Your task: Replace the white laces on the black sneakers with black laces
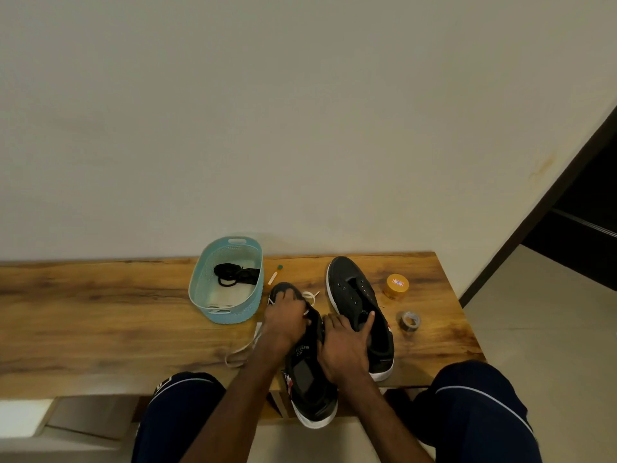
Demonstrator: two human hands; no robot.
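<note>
Two black sneakers lie on the wooden table (100, 315). The left sneaker (310, 389) points away from me and overhangs the front edge. My left hand (287, 317) pinches its white lace (310, 297) near the toe. A loose stretch of that white lace (238, 354) trails left over the table. My right hand (345, 345) rests on the sneaker's side, its index finger stretched onto the right sneaker (359, 309), which has no lace. Black laces (233, 274) lie in the light blue basket (200, 289).
A small stick with a green tip (274, 275) lies beside the basket. An orange-lidded jar (396, 286) and a roll of grey tape (409, 320) sit right of the shoes. My knees are under the front edge. A dark doorway is at the right.
</note>
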